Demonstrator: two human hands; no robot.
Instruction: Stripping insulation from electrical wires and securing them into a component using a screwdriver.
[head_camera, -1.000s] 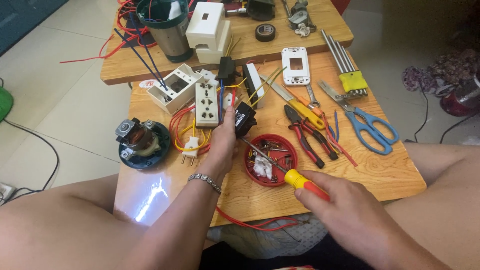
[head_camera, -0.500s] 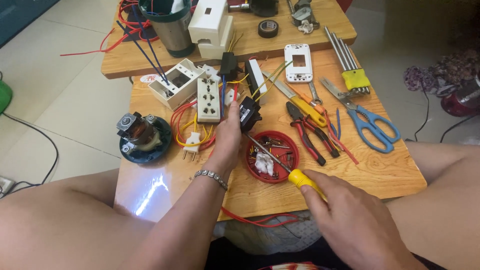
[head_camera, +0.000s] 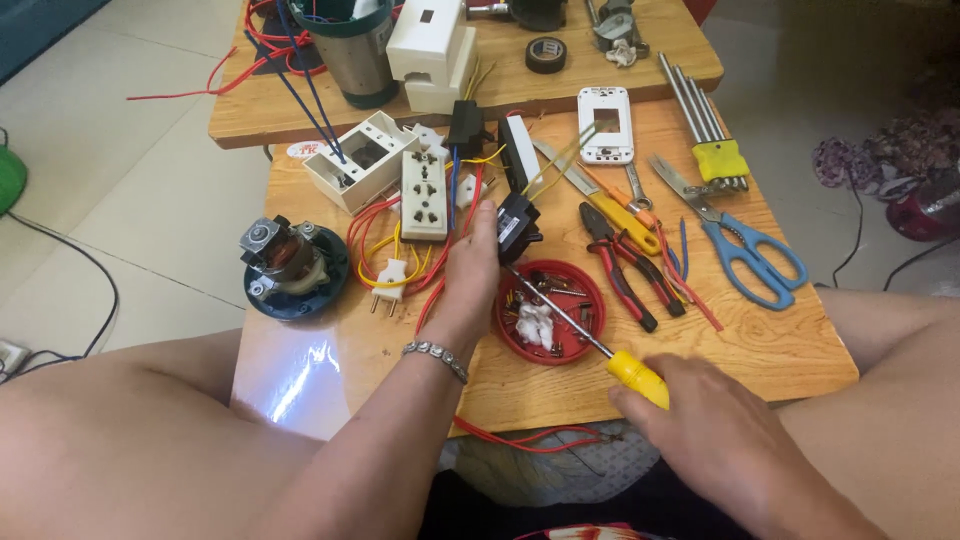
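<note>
While the left hand (head_camera: 470, 275) pinches the small black electrical part (head_camera: 518, 224) upright at mid-table, the right hand (head_camera: 725, 440), closed round the yellow-handled screwdriver (head_camera: 600, 350), should probably keep its shaft aligned over the red screw dish (head_camera: 590, 300), since the pliers (head_camera: 620, 265) crowd the right while bare tabletop (head_camera: 790, 350) lies nearer.
</note>
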